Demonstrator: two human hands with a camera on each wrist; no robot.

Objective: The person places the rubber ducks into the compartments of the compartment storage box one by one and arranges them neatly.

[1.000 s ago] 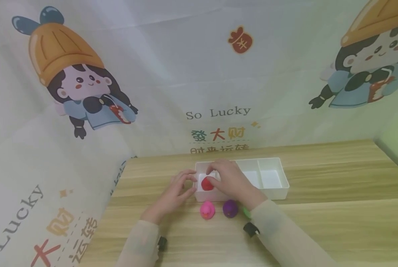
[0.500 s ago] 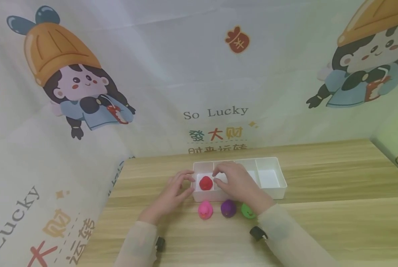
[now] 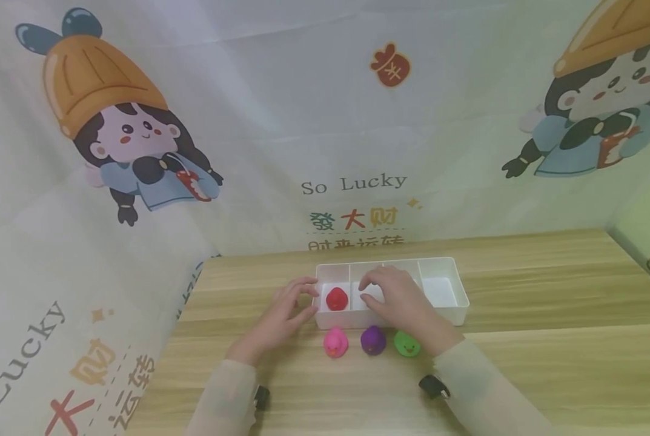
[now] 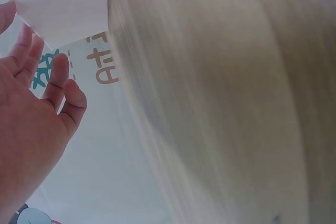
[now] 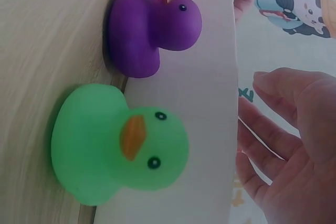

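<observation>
A desk [image 3: 548, 363] carries a white four-compartment box [image 3: 341, 320]. The left hand [image 3: 288, 310], fingers relaxed, is at the box's left end; the right hand [image 3: 394, 297] hangs over its middle, thumb and fingers apart. A red duck [image 3: 337, 299] sits in the leftmost compartment, and a pink duck [image 3: 335, 343], purple duck [image 3: 373, 340] and green duck [image 3: 407, 344] line the near side.
</observation>
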